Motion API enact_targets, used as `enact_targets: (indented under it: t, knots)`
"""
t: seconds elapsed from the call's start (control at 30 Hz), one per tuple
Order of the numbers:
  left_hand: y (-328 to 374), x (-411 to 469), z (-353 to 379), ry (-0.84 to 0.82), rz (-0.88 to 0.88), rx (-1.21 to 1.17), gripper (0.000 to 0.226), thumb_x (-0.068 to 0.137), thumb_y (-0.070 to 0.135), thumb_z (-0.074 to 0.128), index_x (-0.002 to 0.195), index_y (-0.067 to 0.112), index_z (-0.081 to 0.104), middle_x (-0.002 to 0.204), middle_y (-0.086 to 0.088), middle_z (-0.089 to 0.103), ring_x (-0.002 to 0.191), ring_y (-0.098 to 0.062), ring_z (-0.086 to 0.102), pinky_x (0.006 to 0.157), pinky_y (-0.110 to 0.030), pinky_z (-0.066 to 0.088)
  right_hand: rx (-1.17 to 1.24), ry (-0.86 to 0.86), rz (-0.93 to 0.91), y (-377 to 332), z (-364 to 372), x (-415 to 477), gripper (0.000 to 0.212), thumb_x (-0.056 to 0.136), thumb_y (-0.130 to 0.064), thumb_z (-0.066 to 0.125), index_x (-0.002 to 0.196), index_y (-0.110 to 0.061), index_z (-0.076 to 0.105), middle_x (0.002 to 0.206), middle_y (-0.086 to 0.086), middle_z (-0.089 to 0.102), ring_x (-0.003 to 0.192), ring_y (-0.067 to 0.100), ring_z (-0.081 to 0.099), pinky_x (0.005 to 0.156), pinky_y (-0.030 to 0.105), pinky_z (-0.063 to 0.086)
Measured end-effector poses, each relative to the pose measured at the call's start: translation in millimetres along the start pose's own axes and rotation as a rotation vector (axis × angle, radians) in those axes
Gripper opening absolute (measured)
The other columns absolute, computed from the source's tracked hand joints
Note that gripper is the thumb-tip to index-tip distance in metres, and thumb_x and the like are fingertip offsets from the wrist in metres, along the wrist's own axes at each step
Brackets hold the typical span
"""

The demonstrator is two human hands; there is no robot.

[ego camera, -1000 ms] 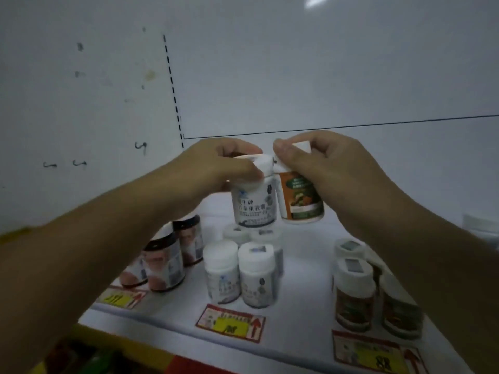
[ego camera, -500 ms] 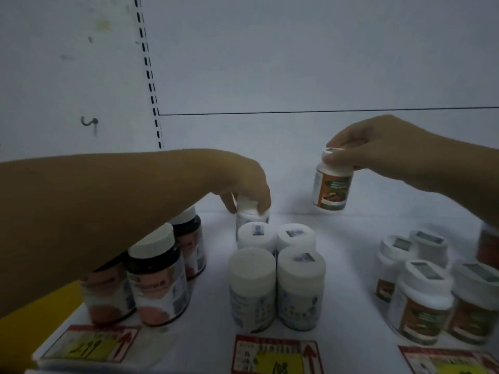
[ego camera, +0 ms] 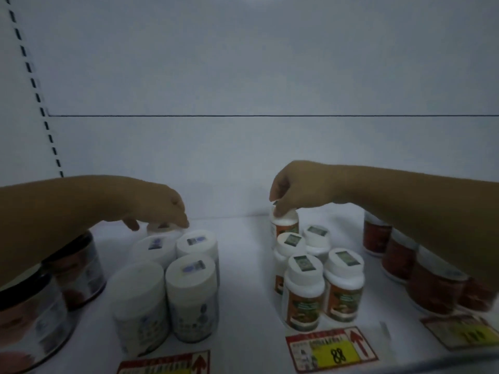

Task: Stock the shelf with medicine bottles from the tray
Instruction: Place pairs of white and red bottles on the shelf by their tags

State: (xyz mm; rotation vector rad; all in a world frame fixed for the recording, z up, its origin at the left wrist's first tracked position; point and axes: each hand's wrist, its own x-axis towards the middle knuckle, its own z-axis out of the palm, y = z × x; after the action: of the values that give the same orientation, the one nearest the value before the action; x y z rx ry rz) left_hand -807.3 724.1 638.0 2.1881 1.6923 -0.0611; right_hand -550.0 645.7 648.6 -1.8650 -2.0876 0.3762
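White shelf [ego camera: 243, 265] board and a pale back panel frame the scene. Under the left fingertips [ego camera: 184, 223] sits the cap of a white bottle [ego camera: 162, 228]. They rest on its right rim while the thumb stands just off its left side, so I cannot tell whether the left hand [ego camera: 159, 206] grips it or has let go. The right hand [ego camera: 297, 187] pinches the cap of an orange-label bottle [ego camera: 286, 225] between thumb and curled fingers.

Half a second ago that bottle hung in the air over bare board. Now it is down at the far end of the orange-label group [ego camera: 318, 279], its base hidden behind them. The white bottle has likewise sunk to the far side of the four white-capped bottles [ego camera: 193, 290], touching or just beside them. A second ago both bottles were held together in mid-air.

Both placements look all but done. What remains is the release and a return to the tray, which is out of view. Dark jars [ego camera: 78, 271] stand at the left, red-brown bottles [ego camera: 399, 255] at the right, and a price tag [ego camera: 330, 349] lies nearest.
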Motion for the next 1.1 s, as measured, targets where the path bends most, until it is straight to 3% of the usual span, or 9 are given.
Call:
enact_targets:
  t: [0.13,0.27,0.33,0.37,0.43,0.47,0.53,0.67,1.1]
  knots:
    - [8.8,-9.2,-7.9,0.053,0.061,0.129,0.037,0.083,0.048,0.059,0.113,0.026,0.056,0.109,0.004,0.057,0.104,-0.024,0.057,0.084,-0.034,0.049,-0.063,-0.133,0.002,2.1,14.8,2.2,0.024,0.070,-0.020,0.076,0.092,-0.011,0.071,0.089,0.000,0.070,0.074,0.009,0.059,0.065,0.021,0.048]
    - [24.0,-20.4,-10.9,0.094,0.147,0.224,0.049,0.087,0.049,0.054,0.127,0.022,0.050,0.126,-0.002,0.052,0.106,-0.016,0.048,0.100,-0.031,0.036,-0.091,-0.156,0.017,-0.9,19.3,2.8,0.024,0.074,-0.026,0.074,0.093,-0.011,0.070,0.086,-0.002,0.068,0.079,0.013,0.060,0.067,0.022,0.047]
    - [34.6,-23.3,-13.1,0.094,0.209,0.226,0.054,0.088,0.054,0.047,0.133,0.024,0.044,0.141,-0.002,0.045,0.119,-0.018,0.045,0.105,-0.033,0.030,-0.117,-0.147,0.012,-2.2,20.2,2.2,0.027,0.080,-0.037,0.067,0.093,-0.013,0.069,0.083,-0.005,0.067,0.079,0.012,0.060,0.068,0.023,0.046]
    - [40.7,-23.5,-14.4,0.088,0.243,0.243,0.057,0.088,0.058,0.042,0.136,0.027,0.039,0.145,-0.001,0.040,0.127,-0.019,0.041,0.107,-0.034,0.028,-0.144,-0.126,0.001,-1.8,20.0,1.1,0.034,0.084,-0.046,0.060,0.097,-0.016,0.067,0.088,-0.006,0.067,0.083,0.011,0.060,0.072,0.024,0.045]
    - [53.6,-19.9,-16.7,0.115,0.317,0.328,0.060,0.089,0.061,0.032,0.141,0.030,0.031,0.152,0.000,0.032,0.139,-0.020,0.030,0.113,-0.037,0.021,-0.294,-0.035,-0.022,4.2,16.5,-2.0,0.049,0.087,-0.059,0.045,0.120,-0.024,0.056,0.122,-0.003,0.060,0.111,0.015,0.054,0.094,0.032,0.040]
    - [60.7,-16.0,-18.6,0.160,0.356,0.372,0.061,0.090,0.060,0.029,0.143,0.029,0.028,0.154,-0.001,0.028,0.142,-0.019,0.023,0.115,-0.038,0.018,-0.405,0.033,-0.026,9.4,12.6,-4.2,0.056,0.088,-0.061,0.041,0.131,-0.026,0.046,0.139,0.000,0.048,0.127,0.019,0.043,0.104,0.036,0.032]
    - [77.7,-6.3,-22.8,0.249,0.431,0.405,0.064,0.091,0.060,0.027,0.144,0.025,0.026,0.157,-0.001,0.022,0.145,-0.019,0.013,0.117,-0.040,0.012,-0.550,0.138,-0.001,20.3,2.4,-11.7,0.065,0.089,-0.060,0.038,0.143,-0.025,0.030,0.155,0.002,0.025,0.143,0.020,0.017,0.114,0.038,0.016]
    - [121.9,2.5,-20.9,0.252,0.492,0.350,0.069,0.090,0.062,0.022,0.148,0.025,0.017,0.159,-0.003,0.008,0.147,-0.021,0.002,0.119,-0.044,0.002,-0.563,0.206,0.129,38.3,-17.0,-40.2,0.069,0.090,-0.060,0.033,0.147,-0.025,0.019,0.159,0.005,0.009,0.146,0.021,0.002,0.116,0.041,0.006]
    - [305.6,-88.7,66.8,0.306,0.771,0.266,0.069,0.091,0.060,0.021,0.149,0.025,0.009,0.160,-0.003,0.001,0.147,-0.019,-0.002,0.118,-0.041,0.003,-0.602,0.302,0.296,137.7,-81.7,-259.8,0.071,0.091,-0.060,0.030,0.148,-0.022,0.016,0.158,0.006,0.010,0.146,0.021,0.002,0.117,0.043,0.007]
